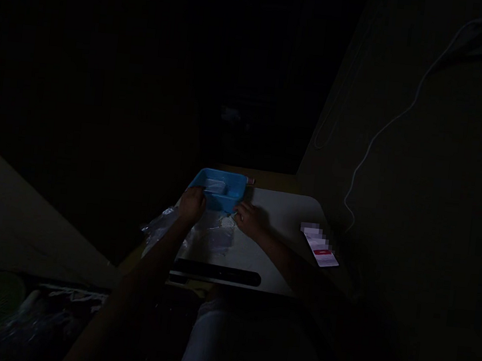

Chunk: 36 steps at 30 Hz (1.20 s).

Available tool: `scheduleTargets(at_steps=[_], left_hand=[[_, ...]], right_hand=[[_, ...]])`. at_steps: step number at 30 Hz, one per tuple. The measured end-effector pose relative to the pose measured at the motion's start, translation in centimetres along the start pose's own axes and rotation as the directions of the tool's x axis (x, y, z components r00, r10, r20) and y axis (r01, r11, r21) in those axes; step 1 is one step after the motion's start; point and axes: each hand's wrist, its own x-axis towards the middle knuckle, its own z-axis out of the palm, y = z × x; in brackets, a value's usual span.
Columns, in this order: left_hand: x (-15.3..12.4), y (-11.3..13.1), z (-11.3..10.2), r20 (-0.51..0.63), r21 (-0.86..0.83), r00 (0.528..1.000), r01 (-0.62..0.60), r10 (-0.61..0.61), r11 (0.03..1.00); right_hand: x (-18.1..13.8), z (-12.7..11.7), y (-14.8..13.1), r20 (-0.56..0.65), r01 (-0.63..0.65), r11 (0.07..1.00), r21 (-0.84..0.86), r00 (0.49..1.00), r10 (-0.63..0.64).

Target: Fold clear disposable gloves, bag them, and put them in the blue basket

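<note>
A blue plastic basket (221, 203) stands at the far left of a pale tabletop, with a clear plastic packet (214, 186) inside it. My left hand (193, 205) is closed at the basket's front left corner, its fingertips hidden in the dark. At the front right corner, my right hand (250, 219) has curled fingers beside the basket wall. Close to those fingertips lies a small whitish item (228, 221), too dim to name. Whether either hand grips the basket or something smaller does not show. Clear plastic wrapping (163, 224) lies crumpled left of my left forearm.
A flat clear plastic bag (217, 239) lies between my forearms. On the right rests a lit phone (320, 246). A dark slot (218, 272) runs along the table's front edge. Behind the basket is a small reddish item (250, 180). A white cable (372, 138) hangs along the right wall.
</note>
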Motion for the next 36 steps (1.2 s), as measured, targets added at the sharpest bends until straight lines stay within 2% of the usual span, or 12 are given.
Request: scheduleTargets(at_steps=[3, 5, 7, 11, 19, 23, 26, 28, 31, 33, 36], left_hand=[[-2.7, 1.0, 1.0, -0.021, -0.053, 1.0, 0.004, -0.005, 0.999], [-4.4, 1.5, 1.7, -0.013, -0.087, 1.0, -0.003, 0.002, 0.996], [-5.9, 1.9, 2.4, 0.007, -0.116, 1.0, -0.014, 0.015, 0.993], [-8.1, 2.5, 3.6, 0.057, -0.136, 0.998, -0.015, 0.023, 0.991], [-9.1, 4.8, 4.8, 0.052, -0.258, 0.995, -0.063, 0.08, 0.964], [-9.0, 5.9, 5.1, 0.096, -0.322, 0.969, -0.185, 0.226, 0.928], [-8.6, 6.7, 5.2, 0.111, -0.337, 0.954, -0.226, 0.277, 0.914], [-8.1, 7.4, 5.4, 0.108, -0.399, 0.958, -0.202, 0.265, 0.894], [-7.1, 8.5, 6.4, 0.134, -0.593, 0.983, -0.021, 0.124, 0.805], [-6.3, 9.3, 7.5, 0.174, -0.693, 0.985, 0.109, 0.018, 0.713], [-5.4, 10.2, 9.2, 0.186, -0.754, 0.982, 0.169, -0.041, 0.635]], right_hand=[[-3.0, 1.0, -1.4, 0.162, 0.157, 0.985, -0.078, 0.976, -0.142], [-4.4, 1.6, -2.0, 0.221, 0.219, 0.97, -0.104, 0.956, -0.192], [-5.5, 2.1, -2.1, 0.239, 0.233, 0.966, -0.113, 0.95, -0.202], [-6.7, 3.1, -1.7, 0.237, 0.175, 0.974, -0.141, 0.962, -0.139], [-7.5, 3.8, -0.5, 0.094, 0.043, 0.985, -0.166, 0.995, -0.028], [-8.1, 3.2, 0.9, 0.018, -0.044, 0.992, -0.119, 0.999, 0.046], [-8.7, 2.6, 1.9, -0.039, -0.116, 0.992, -0.059, 0.993, 0.113], [-9.0, 2.2, 2.4, -0.074, -0.157, 0.988, -0.006, 0.985, 0.156], [-9.4, 1.8, 3.2, -0.122, -0.246, 0.966, 0.073, 0.96, 0.254], [-9.4, 1.3, 4.0, -0.139, -0.327, 0.935, 0.14, 0.928, 0.346], [-9.3, 0.5, 5.4, -0.128, -0.424, 0.859, 0.288, 0.872, 0.473]])
